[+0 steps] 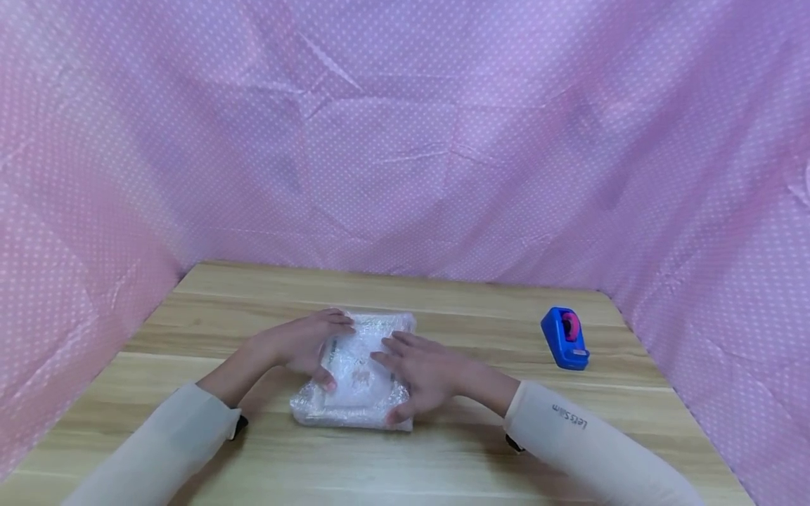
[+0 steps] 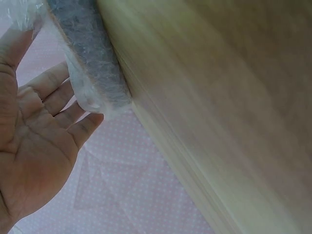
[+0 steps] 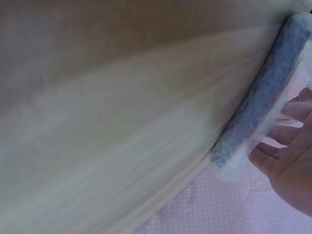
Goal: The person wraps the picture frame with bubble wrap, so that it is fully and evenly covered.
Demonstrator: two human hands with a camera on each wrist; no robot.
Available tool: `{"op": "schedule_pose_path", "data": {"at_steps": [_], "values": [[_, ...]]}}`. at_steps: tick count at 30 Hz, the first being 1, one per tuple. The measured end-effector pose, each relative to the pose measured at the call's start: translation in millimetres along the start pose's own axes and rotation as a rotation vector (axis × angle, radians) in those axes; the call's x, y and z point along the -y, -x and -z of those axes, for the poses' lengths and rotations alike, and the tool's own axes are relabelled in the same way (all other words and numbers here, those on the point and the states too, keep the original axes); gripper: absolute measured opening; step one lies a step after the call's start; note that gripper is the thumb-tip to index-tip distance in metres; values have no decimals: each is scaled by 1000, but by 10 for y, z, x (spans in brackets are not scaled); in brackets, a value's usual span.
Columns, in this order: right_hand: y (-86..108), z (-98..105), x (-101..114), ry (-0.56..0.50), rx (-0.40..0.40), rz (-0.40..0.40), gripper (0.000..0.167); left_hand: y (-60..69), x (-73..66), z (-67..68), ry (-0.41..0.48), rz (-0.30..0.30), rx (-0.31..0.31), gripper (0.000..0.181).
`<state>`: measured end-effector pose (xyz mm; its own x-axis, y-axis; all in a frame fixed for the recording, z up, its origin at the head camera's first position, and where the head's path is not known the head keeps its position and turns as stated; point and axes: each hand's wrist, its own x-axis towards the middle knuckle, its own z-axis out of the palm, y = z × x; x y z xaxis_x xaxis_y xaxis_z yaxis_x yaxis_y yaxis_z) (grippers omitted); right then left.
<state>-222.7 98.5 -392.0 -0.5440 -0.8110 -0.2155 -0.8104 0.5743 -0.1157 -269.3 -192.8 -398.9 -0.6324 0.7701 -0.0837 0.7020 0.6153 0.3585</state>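
A flat rectangular package in bubble wrap (image 1: 361,372) lies on the table, with pale print showing through the plastic. My left hand (image 1: 310,344) rests on its left side, thumb on the top near the lower left. Over the right side lies my right hand (image 1: 424,369), fingers spread and thumb at the lower right corner. In the left wrist view, the left hand (image 2: 41,126) has its fingers extended against the wrapped edge (image 2: 92,53). The right wrist view shows the right hand's (image 3: 287,151) fingertips at the package's dark side (image 3: 263,92).
A blue tape dispenser (image 1: 565,339) with a pink roll stands at the right of the wooden table (image 1: 455,457). Pink dotted cloth (image 1: 405,140) hangs behind the table and at both sides.
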Motion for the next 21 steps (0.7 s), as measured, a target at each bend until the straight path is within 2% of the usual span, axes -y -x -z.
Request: {"op": "schedule_pose_path", "data": {"at_steps": [5,8,11,18,21], "values": [[-12,64,23,-48,28,41,86,11,13,49,10,-11,2,100],[-14,63,28,-3,-1,128,65,8,9,56,15,-11,2,98],[-7,29,31,40,-43,174,51,4,-4,61,19,-5,-1,96],[-31,-21,88,16,-84,142,44,8,-17,86,13,10,2,97],[-55,-13,110,13,-96,149,42,12,-17,88,2,6,8,104]]}}
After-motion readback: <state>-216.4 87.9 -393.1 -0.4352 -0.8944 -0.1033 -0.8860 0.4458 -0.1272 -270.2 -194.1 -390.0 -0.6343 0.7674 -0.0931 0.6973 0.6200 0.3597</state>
